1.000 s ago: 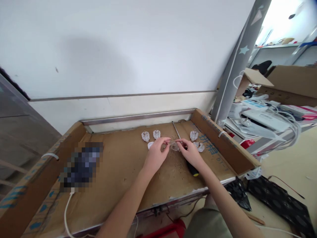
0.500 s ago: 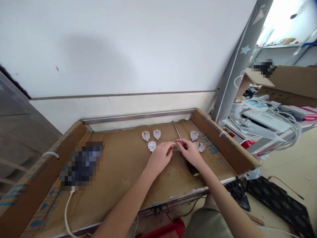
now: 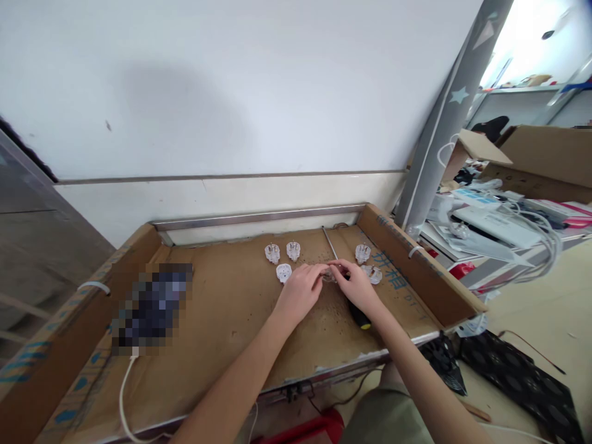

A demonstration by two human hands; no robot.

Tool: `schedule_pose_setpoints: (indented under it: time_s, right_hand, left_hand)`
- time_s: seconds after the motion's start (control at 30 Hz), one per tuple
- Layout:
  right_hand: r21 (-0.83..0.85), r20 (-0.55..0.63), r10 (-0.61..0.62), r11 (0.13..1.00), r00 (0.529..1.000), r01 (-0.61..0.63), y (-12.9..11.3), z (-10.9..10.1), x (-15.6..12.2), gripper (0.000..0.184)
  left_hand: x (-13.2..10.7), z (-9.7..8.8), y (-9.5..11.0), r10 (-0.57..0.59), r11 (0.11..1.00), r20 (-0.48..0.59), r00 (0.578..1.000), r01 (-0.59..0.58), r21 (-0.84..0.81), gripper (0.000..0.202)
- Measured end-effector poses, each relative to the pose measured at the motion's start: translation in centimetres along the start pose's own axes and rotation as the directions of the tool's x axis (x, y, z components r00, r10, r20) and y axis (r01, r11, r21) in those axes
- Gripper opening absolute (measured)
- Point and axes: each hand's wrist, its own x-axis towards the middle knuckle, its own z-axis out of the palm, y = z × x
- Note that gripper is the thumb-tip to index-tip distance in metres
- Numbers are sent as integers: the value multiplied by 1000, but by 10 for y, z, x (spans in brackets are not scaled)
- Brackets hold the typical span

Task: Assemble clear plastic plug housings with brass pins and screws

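Observation:
My left hand and my right hand meet over the cardboard, their fingertips closed on a small clear plug part that the fingers partly cover. A screwdriver lies beneath my right hand, its black and yellow handle toward me and its metal shaft pointing away. Left of the hands are two white plug pieces with pins upward and a round white plug piece. Right of them are another pronged plug piece and a plug piece lying beside my right hand.
Cardboard lines the bench, with raised cardboard sides. A blurred-out dark device with a white cable lies at left. Small dark specks dot the middle. A grey post and a cluttered shelf stand at right.
Both hands stay in nearly the same place with the small plug part between them. The fingers shift only slightly, and the pieces on the cardboard keep their places.

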Motion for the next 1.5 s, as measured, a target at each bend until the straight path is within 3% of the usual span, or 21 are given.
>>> schedule_pose_setpoints:
  time_s: [0.37,0.47,0.6,0.67,0.77,0.9,1.17,1.5]
  right_hand:
    - [62,-27,-8,998,1000,10,-5,-1,-1,34]
    - [69,-75,-3,998,997,8,-3,-1,-2,37]
    - [65,-174,-13,998,985,25,-2,-2,-2,38]
    - [58,-197,-24,998,980,36,-3,-2,-2,37]
    - [58,-206,-27,998,978,40,-2,-1,-2,36]
    - [77,-214,-10,997,977,27,0,0,-1,35]
    - [83,-174,28,996,984,-14,-2,0,-4,39]
    - [70,-113,22,997,993,-14,-4,-2,-5,33]
  left_hand:
    - [1,5,4,40,999,-8,999,-40,-13,32]
    - [3,2,2,12,999,-67,998,-15,-40,35]
    - [6,-4,-4,-103,980,-174,979,129,149,25]
    - [9,-3,-9,-142,953,-150,978,176,244,20]
    - [16,4,-15,-140,942,-77,987,157,298,17]
    - [25,8,-21,-117,960,8,993,111,258,11]
    - [14,-13,-10,-153,987,-112,982,158,38,12]
    - [14,3,-3,-71,997,9,997,71,35,7]
